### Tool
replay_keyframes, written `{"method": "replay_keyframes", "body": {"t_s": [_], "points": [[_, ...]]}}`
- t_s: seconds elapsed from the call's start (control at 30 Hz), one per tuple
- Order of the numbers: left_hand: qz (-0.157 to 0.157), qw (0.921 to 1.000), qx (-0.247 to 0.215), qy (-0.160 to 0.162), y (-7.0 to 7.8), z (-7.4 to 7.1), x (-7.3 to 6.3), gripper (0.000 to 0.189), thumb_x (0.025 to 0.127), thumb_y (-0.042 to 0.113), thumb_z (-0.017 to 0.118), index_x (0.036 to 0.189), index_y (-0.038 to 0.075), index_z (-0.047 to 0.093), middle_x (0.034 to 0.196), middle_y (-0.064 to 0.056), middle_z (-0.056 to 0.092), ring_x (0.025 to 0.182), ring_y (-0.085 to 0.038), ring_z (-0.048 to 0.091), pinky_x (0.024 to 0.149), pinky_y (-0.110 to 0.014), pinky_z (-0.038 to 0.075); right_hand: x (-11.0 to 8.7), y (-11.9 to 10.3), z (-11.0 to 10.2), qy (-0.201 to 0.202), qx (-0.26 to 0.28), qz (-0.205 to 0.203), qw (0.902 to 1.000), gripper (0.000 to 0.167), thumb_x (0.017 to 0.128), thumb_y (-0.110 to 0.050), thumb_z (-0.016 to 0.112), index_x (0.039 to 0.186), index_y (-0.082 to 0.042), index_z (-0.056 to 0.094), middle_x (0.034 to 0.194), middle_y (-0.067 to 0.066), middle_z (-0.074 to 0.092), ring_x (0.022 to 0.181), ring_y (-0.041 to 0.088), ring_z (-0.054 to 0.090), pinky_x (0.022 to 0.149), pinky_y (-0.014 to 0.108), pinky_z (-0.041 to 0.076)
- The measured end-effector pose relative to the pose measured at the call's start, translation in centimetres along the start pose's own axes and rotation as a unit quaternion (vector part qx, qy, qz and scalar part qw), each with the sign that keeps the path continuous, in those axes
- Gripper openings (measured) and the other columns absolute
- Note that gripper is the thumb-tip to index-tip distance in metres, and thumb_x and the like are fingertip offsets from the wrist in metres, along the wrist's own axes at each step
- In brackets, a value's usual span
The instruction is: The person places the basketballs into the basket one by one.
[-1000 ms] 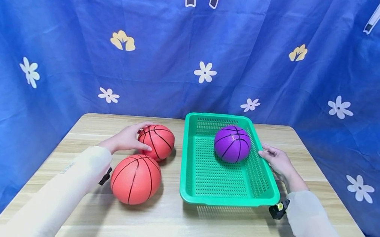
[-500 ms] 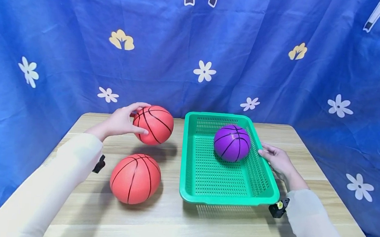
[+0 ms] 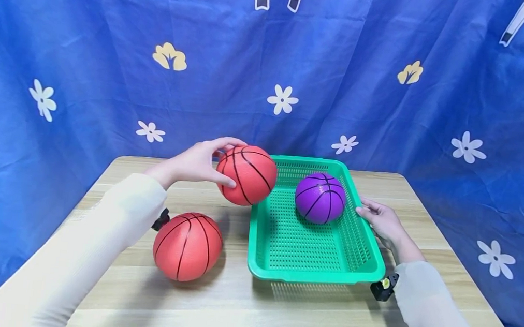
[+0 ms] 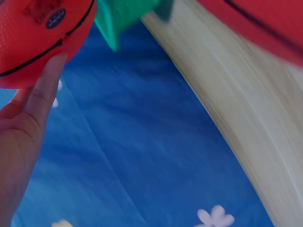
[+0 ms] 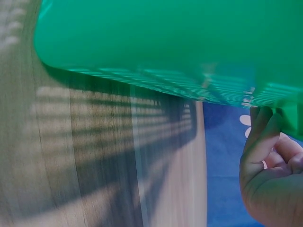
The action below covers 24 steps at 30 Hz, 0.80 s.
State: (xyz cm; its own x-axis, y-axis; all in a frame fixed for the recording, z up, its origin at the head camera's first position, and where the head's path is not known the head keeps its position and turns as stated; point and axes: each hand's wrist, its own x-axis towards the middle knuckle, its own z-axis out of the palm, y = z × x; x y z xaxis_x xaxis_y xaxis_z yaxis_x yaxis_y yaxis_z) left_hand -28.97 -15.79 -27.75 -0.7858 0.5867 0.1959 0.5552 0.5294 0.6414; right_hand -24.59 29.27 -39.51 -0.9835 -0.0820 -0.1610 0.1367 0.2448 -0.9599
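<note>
My left hand [image 3: 199, 162] grips a red-orange toy basketball [image 3: 250, 177] with black lines, thumb on the near side and fingers over the far side. The ball is up in the air and overlaps the left rim of a green plastic basket [image 3: 255, 246] in the head view. In the left wrist view, the thumb presses the held basketball [image 4: 42, 42] below its dark oval label. My right hand [image 3: 385, 223] pinches the basket's right rim, and the right wrist view shows its fingers [image 5: 267, 125] at the basket's edge. A purple ball [image 3: 320, 198] sits inside the basket.
A second red-orange basketball [image 3: 187, 247] rests on the wooden table [image 3: 211, 315], left of the basket and close to my left forearm. A blue patterned curtain [image 3: 220, 103] stands behind the table and along its sides.
The left hand has lifted the farther red-orange basketball off the table and carried it right, to the basket's left rim. The right hand, basket, purple ball and nearer basketball stay put.
</note>
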Motion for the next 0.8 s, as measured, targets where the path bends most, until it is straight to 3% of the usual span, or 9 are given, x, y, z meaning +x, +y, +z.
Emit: {"method": "replay_keyframes", "body": {"t_s": [0.3,0.53,0.8], "points": [[0.044,0.9949,-0.045,-0.079,3.7,4.3,3.0,0.079,0.068,0.028,0.086,0.137,0.024,0.047,0.126,-0.003,0.053,0.115,-0.025,0.049,0.085,-0.038,0.051,0.1,0.3,-0.2,0.004,-0.001,0.0,1.0,0.059,0.098,-0.026,0.056,0.148,-0.007,0.032,0.123,0.019,0.058,0.087,0.013,0.066,0.076,0.034,0.055],[0.029,0.9876,-0.05,-0.146,5.9,7.9,4.6,0.079,0.068,0.03,0.086,0.137,0.028,0.047,0.124,0.001,0.051,0.113,-0.021,0.048,0.08,-0.032,0.052,0.0,0.1,0.1,0.005,0.001,-0.001,1.0,0.06,0.097,-0.027,0.057,0.148,-0.006,0.032,0.127,0.022,0.054,0.087,0.013,0.066,0.076,0.033,0.055],[0.037,0.9812,-0.029,-0.187,7.4,11.1,6.2,0.081,0.068,0.03,0.087,0.137,0.028,0.045,0.122,0.001,0.052,0.112,-0.016,0.048,0.076,-0.026,0.052,0.1,0.0,0.0,0.005,0.007,0.0,1.0,0.06,0.097,-0.026,0.056,0.148,-0.005,0.032,0.13,0.021,0.051,0.084,0.01,0.065,0.074,0.03,0.055]]}}
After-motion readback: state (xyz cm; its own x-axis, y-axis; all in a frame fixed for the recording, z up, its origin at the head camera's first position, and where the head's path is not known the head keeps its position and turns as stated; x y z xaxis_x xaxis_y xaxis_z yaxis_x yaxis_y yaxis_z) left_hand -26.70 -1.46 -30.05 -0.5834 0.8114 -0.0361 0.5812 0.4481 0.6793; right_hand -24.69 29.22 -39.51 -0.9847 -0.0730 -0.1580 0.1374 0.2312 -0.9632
